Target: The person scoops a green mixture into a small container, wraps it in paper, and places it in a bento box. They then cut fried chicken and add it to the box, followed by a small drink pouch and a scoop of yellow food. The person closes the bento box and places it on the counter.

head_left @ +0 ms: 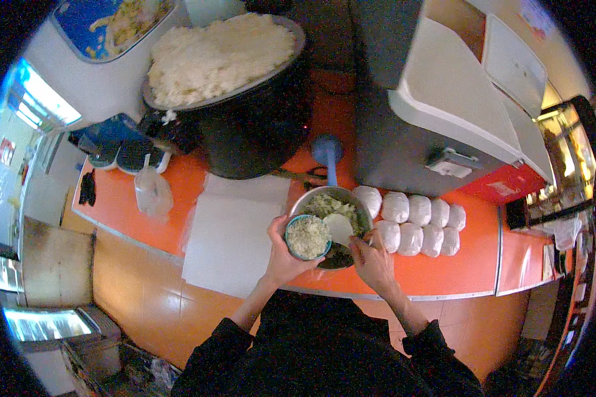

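A glossy orange table (473,268) with a pale metal edge spans the room above a tan tiled floor (142,284). Just inside that edge, a round steel bowl (306,200) holds green-flecked food. At the bowl's left, the left hand (286,263) curls around a teal-rimmed cup (301,255) of white crumbs; at its right, the right hand (375,264) pinches a white scoop (338,227). White sheets (228,245) lie leftward, two rows of rounded white packs (410,238) rightward; orange surface fronts the packs.

Surface: we had an orange table (473,268) | left: plastic bag (153,192) | mid: white sheets (235,228), metal bowl (301,202) | right: white bundles (410,238), two rows | behind: black pot (245,142), grey box (397,145)
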Tool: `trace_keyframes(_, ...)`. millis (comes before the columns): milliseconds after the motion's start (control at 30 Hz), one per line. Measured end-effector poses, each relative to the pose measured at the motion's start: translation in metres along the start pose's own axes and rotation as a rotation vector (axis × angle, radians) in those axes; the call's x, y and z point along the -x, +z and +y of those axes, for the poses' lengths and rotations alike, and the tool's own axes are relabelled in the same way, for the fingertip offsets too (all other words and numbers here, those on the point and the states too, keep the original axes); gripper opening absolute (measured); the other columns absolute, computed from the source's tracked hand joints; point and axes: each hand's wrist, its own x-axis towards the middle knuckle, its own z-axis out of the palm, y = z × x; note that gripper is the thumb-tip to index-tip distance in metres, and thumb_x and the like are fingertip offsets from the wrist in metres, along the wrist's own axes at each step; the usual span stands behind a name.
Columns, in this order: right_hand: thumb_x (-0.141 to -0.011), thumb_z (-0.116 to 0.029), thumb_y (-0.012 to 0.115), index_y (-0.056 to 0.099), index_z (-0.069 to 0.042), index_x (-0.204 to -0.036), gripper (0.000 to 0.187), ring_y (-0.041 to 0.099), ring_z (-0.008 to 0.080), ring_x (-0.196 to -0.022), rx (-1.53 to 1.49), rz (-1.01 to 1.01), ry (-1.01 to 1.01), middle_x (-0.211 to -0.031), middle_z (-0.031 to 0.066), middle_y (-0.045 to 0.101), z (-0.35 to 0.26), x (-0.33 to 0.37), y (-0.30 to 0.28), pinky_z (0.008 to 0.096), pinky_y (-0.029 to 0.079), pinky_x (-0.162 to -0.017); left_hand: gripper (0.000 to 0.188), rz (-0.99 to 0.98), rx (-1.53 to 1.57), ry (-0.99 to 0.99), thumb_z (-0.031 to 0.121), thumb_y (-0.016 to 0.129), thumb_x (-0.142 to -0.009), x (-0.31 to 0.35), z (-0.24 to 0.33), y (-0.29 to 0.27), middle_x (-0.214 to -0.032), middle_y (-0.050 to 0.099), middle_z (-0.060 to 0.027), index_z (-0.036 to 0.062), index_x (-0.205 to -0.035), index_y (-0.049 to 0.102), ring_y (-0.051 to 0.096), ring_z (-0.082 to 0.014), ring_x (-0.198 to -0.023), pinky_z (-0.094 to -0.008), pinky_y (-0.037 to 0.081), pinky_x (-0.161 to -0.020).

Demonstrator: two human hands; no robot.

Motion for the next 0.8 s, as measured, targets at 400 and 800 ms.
trace_keyframes(400, -0.087, -0.056, 0.034, 0.040, -0.016, -0.129, 0.058, 0.046, 0.0299, -0.115, -2.019, -0.700, 1.023, -0.129, 0.0082, 0.046, -0.159, -0.044, 0.077, 0.0519, 0.038, -0.093, 0.124, -0.125, 0.113, -0.113, 0.038, 0.083, -0.052, 0.042, -0.024, -0.125, -0.144, 0.015, -0.0199, 0.0119, -0.140, 0.000, 0.013, -0.0320, -0.134, -0.0525, 0.012, -0.106)
trace_keyframes(800, -0.086, -0.050, 0.040, 0.043, -0.015, -0.125, 0.053, 0.045, 0.0380, -0.113, -2.210, -0.330, 0.982, -0.124, 0.0136, 0.046, -0.178, -0.076, 0.138, 0.0520, 0.045, -0.081, 0.105, -0.178, -0.811, -0.010, 0.060, 0.064, -0.062, 0.038, -0.119, -0.176, -0.145, 0.014, -0.0174, 0.0000, -0.137, 0.022, 0.010, -0.0331, -0.135, -0.0586, 0.003, -0.105)
